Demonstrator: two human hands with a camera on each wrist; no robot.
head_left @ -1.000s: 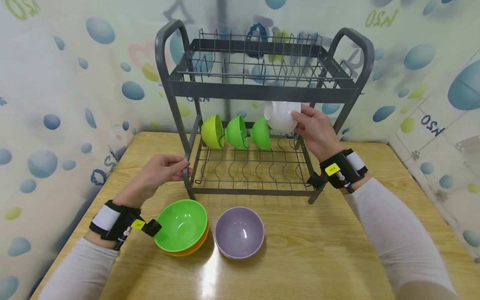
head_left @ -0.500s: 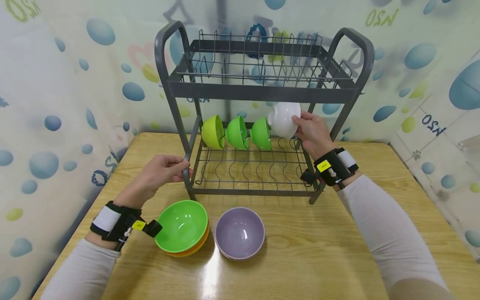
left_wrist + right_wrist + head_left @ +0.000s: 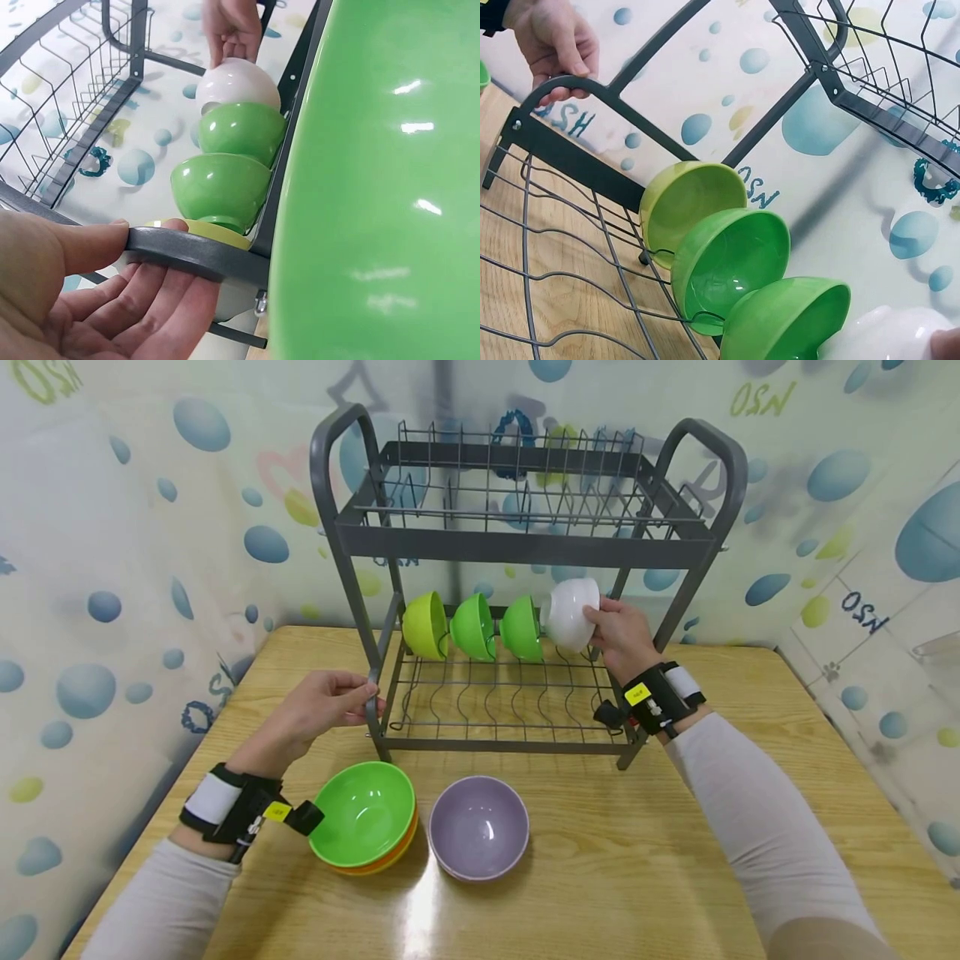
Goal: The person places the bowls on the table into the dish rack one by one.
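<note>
My right hand (image 3: 626,637) pinches a white bowl (image 3: 570,615) by its rim at the right end of the lower rack shelf. The bowl stands on its side, base facing left, close beside a green bowl (image 3: 521,628). Another green bowl (image 3: 473,627) and a yellow-green bowl (image 3: 425,625) stand tilted on edge in the same row. With thumb above and fingers curled below, my left hand (image 3: 112,285) grips the side bar (image 3: 187,251) of the dark grey dish rack (image 3: 517,543). In the right wrist view the white bowl (image 3: 885,337) shows only partly.
In front of the rack, a green bowl (image 3: 363,814) sits stacked on an orange one (image 3: 390,858) at the left. A purple bowl (image 3: 478,828) stands beside them on the wooden table (image 3: 637,860). The rack's upper wire tier (image 3: 517,493) hangs over the row of bowls.
My right hand has lowered the white bowl from just under the upper tier to the lower shelf, beside the green bowl. My left hand stays on the side bar.
</note>
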